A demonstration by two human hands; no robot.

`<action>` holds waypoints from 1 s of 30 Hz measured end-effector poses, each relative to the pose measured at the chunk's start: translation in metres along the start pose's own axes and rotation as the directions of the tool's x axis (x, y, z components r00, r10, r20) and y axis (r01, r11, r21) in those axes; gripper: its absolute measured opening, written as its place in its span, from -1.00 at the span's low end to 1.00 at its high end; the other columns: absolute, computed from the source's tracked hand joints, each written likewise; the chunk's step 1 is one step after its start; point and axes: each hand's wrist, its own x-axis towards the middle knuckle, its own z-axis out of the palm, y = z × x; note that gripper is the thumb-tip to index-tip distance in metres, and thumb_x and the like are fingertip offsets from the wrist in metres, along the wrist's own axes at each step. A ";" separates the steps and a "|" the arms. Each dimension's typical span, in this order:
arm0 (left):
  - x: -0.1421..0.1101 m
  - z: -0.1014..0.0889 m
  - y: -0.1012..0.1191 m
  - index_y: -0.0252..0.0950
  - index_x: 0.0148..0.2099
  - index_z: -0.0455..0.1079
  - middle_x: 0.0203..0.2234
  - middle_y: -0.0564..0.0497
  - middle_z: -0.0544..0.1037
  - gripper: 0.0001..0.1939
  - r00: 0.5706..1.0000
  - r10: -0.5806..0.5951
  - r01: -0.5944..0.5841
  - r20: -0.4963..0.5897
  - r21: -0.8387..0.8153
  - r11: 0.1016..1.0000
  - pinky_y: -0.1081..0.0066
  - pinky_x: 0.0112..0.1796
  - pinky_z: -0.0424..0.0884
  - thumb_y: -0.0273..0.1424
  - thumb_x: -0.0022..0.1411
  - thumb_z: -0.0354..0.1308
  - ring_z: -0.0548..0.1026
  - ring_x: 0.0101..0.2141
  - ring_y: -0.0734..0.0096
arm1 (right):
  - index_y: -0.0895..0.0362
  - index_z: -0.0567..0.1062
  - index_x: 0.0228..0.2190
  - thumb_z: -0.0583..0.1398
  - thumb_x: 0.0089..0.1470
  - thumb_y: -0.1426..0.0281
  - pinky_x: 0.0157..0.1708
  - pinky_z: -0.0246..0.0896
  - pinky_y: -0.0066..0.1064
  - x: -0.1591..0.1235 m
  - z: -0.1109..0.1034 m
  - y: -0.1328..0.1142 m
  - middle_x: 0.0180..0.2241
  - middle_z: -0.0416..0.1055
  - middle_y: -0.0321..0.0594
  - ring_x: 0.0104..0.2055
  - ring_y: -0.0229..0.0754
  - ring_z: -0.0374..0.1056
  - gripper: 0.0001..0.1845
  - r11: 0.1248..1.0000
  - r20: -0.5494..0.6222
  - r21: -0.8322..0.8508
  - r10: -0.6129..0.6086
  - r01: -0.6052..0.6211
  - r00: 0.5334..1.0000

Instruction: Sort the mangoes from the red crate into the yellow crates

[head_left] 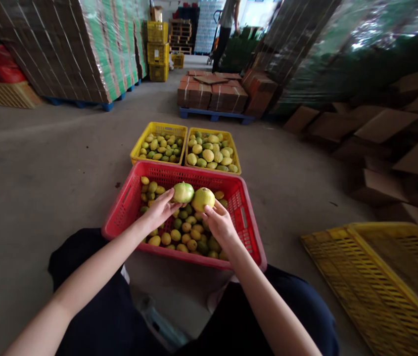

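Note:
My left hand point(162, 208) is closed around a greenish lemon point(183, 193). In my right hand point(219, 223) is a yellower lemon point(203, 199), gripped from its near side. Both fruits are held up side by side above a red plastic crate point(119, 198), close together. Many smaller yellow and green lemons point(186, 232) lie loose in that crate, partly hidden by my hands. Just beyond it stand two yellow crates, the left one point(136, 143) with smaller lemons and the right one point(235, 148) with larger ones.
A yellow crate point(357, 247) stands at my right. Open cardboard boxes point(375, 123) are heaped along the right side. Flat cartons point(212, 94) lie on a blue pallet point(214, 115) ahead. Wrapped stacks point(108, 49) rise at left. A person point(226, 29) stands at the back.

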 end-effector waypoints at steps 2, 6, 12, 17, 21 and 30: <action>0.000 0.000 0.000 -0.34 -0.03 0.45 -0.19 -0.08 0.58 -0.75 1.000 0.005 -0.005 -0.011 -0.002 1.000 0.45 -0.16 0.46 -0.42 0.23 0.18 0.54 -0.19 0.36 | 0.08 0.55 -0.29 0.44 -0.31 0.35 -0.12 0.33 -0.28 0.001 -0.001 0.001 -0.28 0.56 -0.27 -0.21 -0.13 0.45 -0.57 1.000 -0.011 0.004 0.002 -0.002 1.000; 0.000 -0.001 0.002 -0.28 -0.07 0.47 -0.13 -0.03 0.55 -0.79 0.997 0.071 -0.072 0.026 0.046 0.996 0.40 -0.11 0.45 -0.44 0.23 0.17 0.52 -0.16 0.38 | 0.11 0.55 -0.33 0.42 -0.26 0.29 -0.13 0.34 -0.30 0.003 -0.003 0.001 -0.33 0.54 -0.27 -0.23 -0.16 0.46 -0.64 1.000 -0.021 0.015 0.007 -0.006 1.000; -0.001 0.000 0.008 -0.29 -0.10 0.49 -0.13 -0.06 0.54 -0.70 0.990 0.133 -0.140 0.048 0.205 0.969 0.42 -0.10 0.41 -0.38 0.08 0.31 0.50 -0.13 0.34 | 0.09 0.57 -0.32 0.43 -0.27 0.30 -0.11 0.30 -0.39 0.005 -0.009 0.000 -0.32 0.56 -0.30 -0.21 -0.21 0.45 -0.63 1.000 0.016 -0.005 0.012 -0.012 1.000; -0.005 0.004 0.014 -0.33 -0.14 0.50 -0.22 -0.05 0.55 -0.64 0.989 0.142 -0.149 0.045 0.321 0.935 0.52 -0.25 0.38 -0.35 -0.03 0.38 0.49 -0.27 0.44 | 0.02 0.53 -0.18 0.41 -0.22 0.30 -0.09 0.30 -0.29 0.004 -0.008 -0.002 -0.27 0.57 -0.31 -0.22 -0.17 0.47 -0.54 0.998 0.028 0.016 0.055 -0.056 0.998; -0.006 0.006 0.012 -0.21 -0.05 0.44 -0.15 0.00 0.53 -0.63 0.988 0.153 -0.157 0.038 0.273 0.949 0.54 -0.33 0.38 -0.31 0.05 0.30 0.49 -0.28 0.46 | -0.02 0.50 -0.16 0.36 -0.17 0.25 -0.12 0.33 -0.28 0.001 0.002 -0.005 -0.20 0.55 -0.33 -0.19 -0.17 0.46 -0.55 0.991 0.066 0.059 0.114 -0.117 0.991; -0.009 0.009 -0.026 -0.26 -0.21 0.34 -0.28 0.01 0.51 -0.69 0.999 -0.036 0.042 -0.036 0.171 0.984 0.48 -0.41 0.40 -0.25 0.02 0.29 0.47 -0.33 0.40 | 0.07 0.46 -0.35 0.39 -0.24 0.19 -0.45 0.41 -0.34 -0.008 0.011 0.023 -0.46 0.50 -0.34 -0.36 -0.12 0.46 -0.61 0.986 -0.126 -0.012 0.164 -0.167 0.978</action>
